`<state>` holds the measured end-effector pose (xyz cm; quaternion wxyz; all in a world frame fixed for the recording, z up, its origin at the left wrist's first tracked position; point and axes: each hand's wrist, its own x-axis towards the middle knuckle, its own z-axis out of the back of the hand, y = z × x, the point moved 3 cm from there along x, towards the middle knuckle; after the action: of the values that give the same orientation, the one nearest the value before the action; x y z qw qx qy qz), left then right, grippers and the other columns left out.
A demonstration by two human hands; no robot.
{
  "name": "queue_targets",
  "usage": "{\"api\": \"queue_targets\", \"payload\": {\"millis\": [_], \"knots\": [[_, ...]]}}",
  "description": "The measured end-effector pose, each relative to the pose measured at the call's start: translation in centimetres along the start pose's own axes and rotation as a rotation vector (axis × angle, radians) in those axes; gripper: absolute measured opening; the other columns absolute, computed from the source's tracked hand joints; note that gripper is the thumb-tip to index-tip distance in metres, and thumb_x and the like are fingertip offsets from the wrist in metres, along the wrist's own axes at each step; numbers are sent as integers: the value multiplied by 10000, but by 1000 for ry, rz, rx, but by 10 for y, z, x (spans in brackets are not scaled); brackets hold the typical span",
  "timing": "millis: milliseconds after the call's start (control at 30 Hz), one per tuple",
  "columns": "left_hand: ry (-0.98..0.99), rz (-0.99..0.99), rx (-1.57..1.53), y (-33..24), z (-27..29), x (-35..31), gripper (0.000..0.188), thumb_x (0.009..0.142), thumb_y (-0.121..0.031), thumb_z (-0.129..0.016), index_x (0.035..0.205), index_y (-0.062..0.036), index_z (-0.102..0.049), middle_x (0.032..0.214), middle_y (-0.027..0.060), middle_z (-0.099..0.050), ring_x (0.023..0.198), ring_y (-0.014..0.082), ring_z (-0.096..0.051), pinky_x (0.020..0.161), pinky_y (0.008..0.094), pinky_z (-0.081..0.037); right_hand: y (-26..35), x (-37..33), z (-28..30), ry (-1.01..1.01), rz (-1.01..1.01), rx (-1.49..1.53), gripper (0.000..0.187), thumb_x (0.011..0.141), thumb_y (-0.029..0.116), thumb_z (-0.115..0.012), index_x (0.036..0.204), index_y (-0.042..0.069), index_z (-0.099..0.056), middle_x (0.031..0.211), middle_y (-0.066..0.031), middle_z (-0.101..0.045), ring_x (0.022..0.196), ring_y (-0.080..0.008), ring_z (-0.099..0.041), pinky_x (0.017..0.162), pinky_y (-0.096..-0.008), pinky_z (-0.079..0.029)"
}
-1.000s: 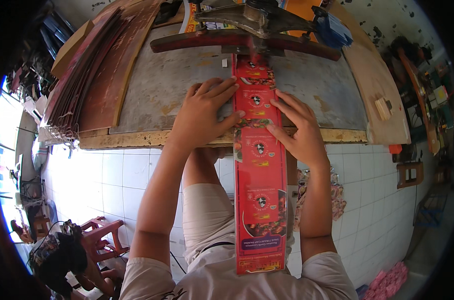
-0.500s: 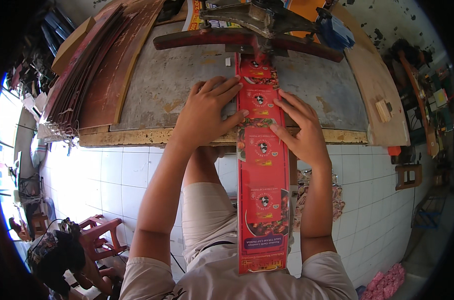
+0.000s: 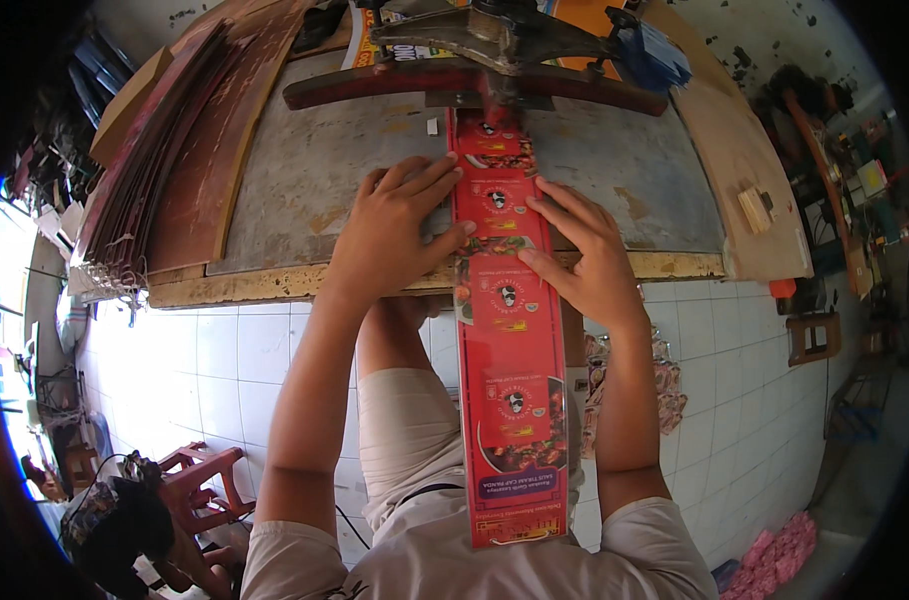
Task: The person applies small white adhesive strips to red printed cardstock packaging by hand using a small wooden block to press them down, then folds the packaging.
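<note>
A long red printed strip [image 3: 509,355] with food pictures and round emblems runs from under the metal press [image 3: 494,75] toward my body. Its near end hangs past the table edge, over my lap. My left hand [image 3: 399,225] rests on the table with fingers stretched out, fingertips and thumb touching the strip's left edge. Opposite it, my right hand [image 3: 589,250] has its fingers spread along the right edge, with the thumb on the strip's surface. The far end of the strip is hidden under the press.
The worn grey table [image 3: 304,190] has a yellowish front edge. Thin reddish-brown boards [image 3: 164,150] are stacked at left. A small wooden block [image 3: 754,210] lies at right. A red stool [image 3: 199,480] and a person [image 3: 124,530] are at lower left.
The whole scene sits slightly farther left in the picture. My hands keep the same places along the strip, and the strip looks unmoved under the press.
</note>
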<state>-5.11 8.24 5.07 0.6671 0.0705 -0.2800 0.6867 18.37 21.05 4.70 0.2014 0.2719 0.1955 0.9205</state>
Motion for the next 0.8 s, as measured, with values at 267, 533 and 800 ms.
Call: {"api": "queue_targets", "payload": {"millis": [267,533,800], "knots": [[12,-2,27,0,0,0,650,975,-440,-798,1493,-59,-706,1580,93,-675,1467,340,-585,1245,522,-409,-1,-1,-1,3,-8,1,595,970,397,-856,1446,62,-737,1630,-126,-609,1520,-325,-542,1262,-493,-394],[1,-7,21,1,0,-1,647,970,-450,-794,1478,-56,-715,1578,94,-676,1460,339,-589,1234,533,-415,-3,-1,-1,0,-2,6,592,967,393,-861,1441,60,-740,1627,-128,-612,1517,-326,-547,1263,-494,-395],[-20,-11,8,1,-2,-1,644,965,-468,-779,1447,-43,-733,1558,105,-688,1452,338,-590,1231,538,-413,-2,-1,0,7,-32,22,591,967,391,-861,1443,62,-742,1629,-127,-613,1516,-322,-551,1268,-492,-394]]}}
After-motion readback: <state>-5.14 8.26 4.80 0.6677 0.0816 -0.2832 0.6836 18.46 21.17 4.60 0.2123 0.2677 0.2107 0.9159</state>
